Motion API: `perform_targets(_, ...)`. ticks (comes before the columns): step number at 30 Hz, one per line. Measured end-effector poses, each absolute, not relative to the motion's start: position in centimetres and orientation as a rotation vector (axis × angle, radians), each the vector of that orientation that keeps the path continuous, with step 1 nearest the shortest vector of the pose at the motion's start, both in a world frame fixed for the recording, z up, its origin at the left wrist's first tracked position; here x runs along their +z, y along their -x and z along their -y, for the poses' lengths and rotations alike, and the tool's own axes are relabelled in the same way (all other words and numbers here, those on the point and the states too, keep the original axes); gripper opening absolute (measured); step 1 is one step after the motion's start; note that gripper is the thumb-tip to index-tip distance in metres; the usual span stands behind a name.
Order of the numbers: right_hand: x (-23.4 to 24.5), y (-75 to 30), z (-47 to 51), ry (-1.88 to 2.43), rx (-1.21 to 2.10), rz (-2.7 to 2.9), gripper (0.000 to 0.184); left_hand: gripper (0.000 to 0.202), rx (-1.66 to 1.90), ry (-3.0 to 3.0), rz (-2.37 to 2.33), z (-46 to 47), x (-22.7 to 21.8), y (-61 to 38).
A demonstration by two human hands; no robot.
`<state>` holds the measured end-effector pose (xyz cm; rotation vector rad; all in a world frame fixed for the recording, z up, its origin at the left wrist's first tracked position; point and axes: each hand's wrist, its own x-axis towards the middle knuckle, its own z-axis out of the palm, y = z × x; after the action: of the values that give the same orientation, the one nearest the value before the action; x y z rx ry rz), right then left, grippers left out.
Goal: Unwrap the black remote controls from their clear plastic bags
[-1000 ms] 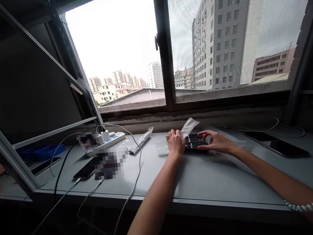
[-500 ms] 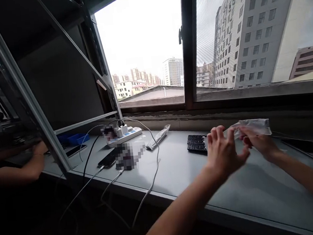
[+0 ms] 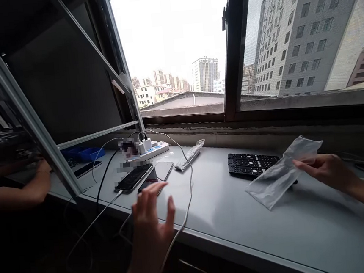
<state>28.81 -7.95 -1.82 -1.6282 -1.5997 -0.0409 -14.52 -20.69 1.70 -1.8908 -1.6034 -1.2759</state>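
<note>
My right hand [image 3: 331,172] pinches a clear plastic bag [image 3: 278,179] by its upper right side, and the bag hangs slanting over the table. Behind and partly under the bag lie several black remote controls [image 3: 251,164] side by side; their right ends are covered by it. My left hand [image 3: 152,217] is raised over the table's front edge with fingers apart and nothing in them. Just beyond its fingertips lies a dark phone [image 3: 146,184], partly hidden by the hand. Farther back rests a bagged remote-like object [image 3: 190,156], wrapped in clear plastic.
Another phone [image 3: 134,177] with a white cable lies at the left, near a white power strip [image 3: 157,149] with plugs. A loose white cable [image 3: 191,186] crosses the table. A metal shelf post [image 3: 37,119] stands at left, with another person's arm [image 3: 30,192] behind it.
My left hand has moved from the bag leftward and nearer, to beside the phones. My right hand has kept the bag, which now hangs spread out. The view has shifted slightly.
</note>
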Motion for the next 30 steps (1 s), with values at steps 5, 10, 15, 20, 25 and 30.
perform_targets(5,-1.9,-29.2,7.7,1.665,0.110,1.501,0.025,0.031,-0.958,1.651,1.796,17.9,2.4,21.9)
perform_targets(10,-1.7,-29.2,7.9,1.679,0.041,1.326,0.025,0.030,-0.780,1.632,1.954,15.5,2.1,27.3)
perform_targets(15,-1.9,-28.9,8.5,1.673,0.020,1.230,0.022,0.035,-0.751,1.814,2.092,13.7,1.5,29.3)
perform_targets(20,-2.3,-29.2,8.2,1.646,-0.005,1.295,0.025,0.038,-0.657,1.862,2.109,12.9,1.2,29.2)
perform_targets(25,-2.2,-29.3,8.1,1.672,-0.085,1.320,0.030,0.041,-0.598,1.875,2.119,12.6,1.0,28.7)
perform_targets(30,-2.1,-28.9,8.5,1.686,-0.137,1.363,0.032,0.048,-0.645,1.862,2.138,12.9,1.8,28.0)
